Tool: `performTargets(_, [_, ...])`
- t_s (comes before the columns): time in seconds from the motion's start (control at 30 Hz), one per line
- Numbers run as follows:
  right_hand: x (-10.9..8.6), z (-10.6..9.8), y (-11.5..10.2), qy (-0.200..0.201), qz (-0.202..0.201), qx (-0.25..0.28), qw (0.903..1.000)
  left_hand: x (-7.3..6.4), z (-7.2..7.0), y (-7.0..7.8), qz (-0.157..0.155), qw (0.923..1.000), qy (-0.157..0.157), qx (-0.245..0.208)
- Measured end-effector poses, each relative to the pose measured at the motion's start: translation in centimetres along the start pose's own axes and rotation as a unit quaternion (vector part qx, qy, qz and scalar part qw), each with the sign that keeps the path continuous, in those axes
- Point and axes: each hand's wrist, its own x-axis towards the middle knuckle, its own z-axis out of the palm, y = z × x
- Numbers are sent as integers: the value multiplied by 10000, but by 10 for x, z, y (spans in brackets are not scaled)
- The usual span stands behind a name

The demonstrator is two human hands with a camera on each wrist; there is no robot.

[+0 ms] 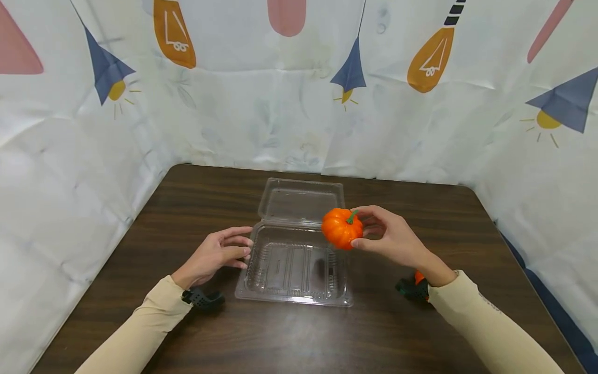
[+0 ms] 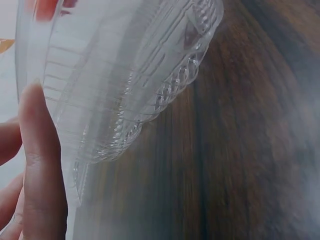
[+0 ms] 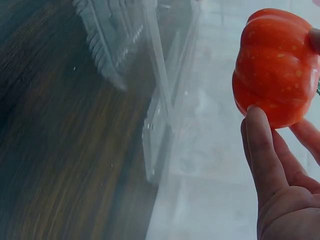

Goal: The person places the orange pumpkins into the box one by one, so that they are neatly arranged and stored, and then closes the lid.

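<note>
A small orange toy pumpkin (image 1: 341,229) with a green stem is pinched between the thumb and fingers of my right hand (image 1: 390,236). It hangs over the right side of a clear plastic clamshell box (image 1: 299,300), whose lid (image 1: 303,200) lies folded back, away from me. In the right wrist view, the pumpkin (image 3: 275,70) shows its ribbed side against the fingertips. My left hand (image 1: 217,255) rests at the box's left rim, fingers loosely bent. The left wrist view shows a finger (image 2: 42,165) against the clear wall (image 2: 115,90).
The box stands on a dark wood-grain table (image 1: 289,337). An orange and dark green thing (image 1: 415,286) sits by my right wrist, partly hidden. A dark strap (image 1: 203,298) is at my left wrist. A printed white curtain (image 1: 261,119) surrounds the table's back and sides.
</note>
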Motion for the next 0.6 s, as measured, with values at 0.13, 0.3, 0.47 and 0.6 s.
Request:
performTargets(0.13, [9,7,-3,-137,-120,3,9998,6,5,1,-18,9999,-52,-109])
performTargets(0.3, [17,17,-7,-345,-249,50,9991,12,11,3,-4,9998,-88,-153])
performTargets(0.47, [26,24,-10,-520,-255,-11,9983,17,20,3,23,9996,-133,-247])
performTargets(0.6, [34,30,-11,-670,-261,-142,9973,23,26,2,1,9992,-142,-384])
